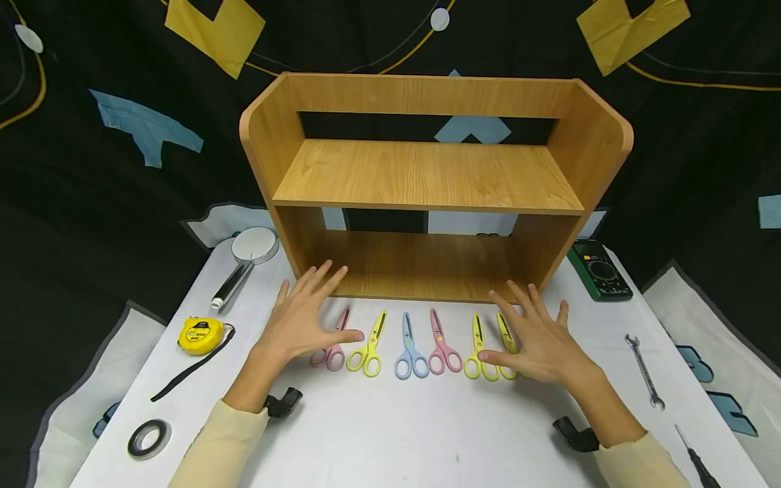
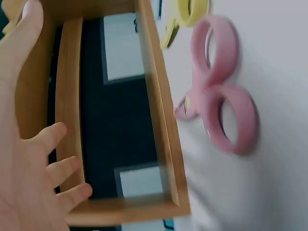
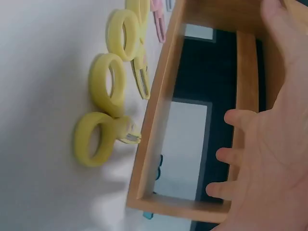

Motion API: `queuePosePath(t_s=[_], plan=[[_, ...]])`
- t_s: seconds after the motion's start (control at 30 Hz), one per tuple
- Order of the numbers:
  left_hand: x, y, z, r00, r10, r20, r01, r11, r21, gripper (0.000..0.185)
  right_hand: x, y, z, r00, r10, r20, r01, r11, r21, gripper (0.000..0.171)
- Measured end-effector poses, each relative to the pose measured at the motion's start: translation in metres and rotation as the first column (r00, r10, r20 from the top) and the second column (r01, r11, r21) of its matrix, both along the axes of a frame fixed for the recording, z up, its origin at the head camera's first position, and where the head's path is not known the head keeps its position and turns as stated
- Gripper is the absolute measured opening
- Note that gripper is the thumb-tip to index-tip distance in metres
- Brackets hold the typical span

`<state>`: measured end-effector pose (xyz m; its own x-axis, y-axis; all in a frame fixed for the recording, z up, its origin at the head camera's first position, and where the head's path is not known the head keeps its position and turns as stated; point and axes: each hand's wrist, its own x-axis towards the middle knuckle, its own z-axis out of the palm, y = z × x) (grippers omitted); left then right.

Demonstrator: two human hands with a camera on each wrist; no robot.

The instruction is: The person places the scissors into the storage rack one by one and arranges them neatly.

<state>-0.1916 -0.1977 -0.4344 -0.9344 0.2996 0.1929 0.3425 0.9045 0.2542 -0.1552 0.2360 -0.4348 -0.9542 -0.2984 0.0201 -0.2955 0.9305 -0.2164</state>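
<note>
A wooden two-tier shelf (image 1: 427, 176) stands at the back of the table. Several pairs of scissors lie in a row before it, among them blue scissors (image 1: 411, 349) in the middle and pink scissors (image 1: 444, 346) beside them. My left hand (image 1: 305, 318), fingers spread, is over the leftmost pink scissors (image 2: 224, 86), near the shelf's lower left corner. On the other side my right hand (image 1: 537, 339) spreads its fingers above the rightmost yellow scissors (image 3: 91, 139), partly hiding them. Neither hand holds anything.
At the left lie a magnifying glass (image 1: 255, 245), a yellow tape measure (image 1: 200, 335) with a black strap, and a roll of black tape (image 1: 149, 439). At the right are a multimeter (image 1: 601, 271), a wrench (image 1: 645, 371) and a screwdriver (image 1: 702, 464). Black cloth (image 1: 91, 237) hangs behind.
</note>
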Motion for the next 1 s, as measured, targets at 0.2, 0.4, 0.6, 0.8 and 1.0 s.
queuePosePath(t_s=[0.2, 0.4, 0.6, 0.8, 1.0], plan=[[-0.002, -0.029, 0.001, 0.997, 0.068, -0.019, -0.060, 0.958, 0.280, 0.098, 0.012, 0.019, -0.002, 0.995, -0.064, 0.081, 0.077, 0.984, -0.159, 0.099], [-0.012, -0.047, -0.002, 0.974, 0.225, -0.029, -0.176, 0.830, 0.529, 0.079, 0.025, 0.034, -0.015, 0.973, -0.110, 0.202, 0.169, 0.939, -0.301, 0.085], [-0.030, -0.052, -0.009, 0.955, 0.293, 0.046, -0.249, 0.711, 0.657, 0.076, 0.033, 0.041, -0.028, 0.948, -0.123, 0.294, 0.217, 0.926, -0.310, 0.077], [-0.042, -0.052, -0.012, 0.930, 0.359, 0.083, -0.307, 0.631, 0.713, 0.067, 0.032, 0.037, -0.040, 0.966, -0.099, 0.239, 0.174, 0.932, -0.317, 0.052], [-0.049, -0.050, -0.015, 0.931, 0.354, 0.085, -0.281, 0.548, 0.788, 0.051, 0.032, 0.034, -0.038, 0.962, -0.144, 0.234, 0.217, 0.921, -0.324, 0.040]])
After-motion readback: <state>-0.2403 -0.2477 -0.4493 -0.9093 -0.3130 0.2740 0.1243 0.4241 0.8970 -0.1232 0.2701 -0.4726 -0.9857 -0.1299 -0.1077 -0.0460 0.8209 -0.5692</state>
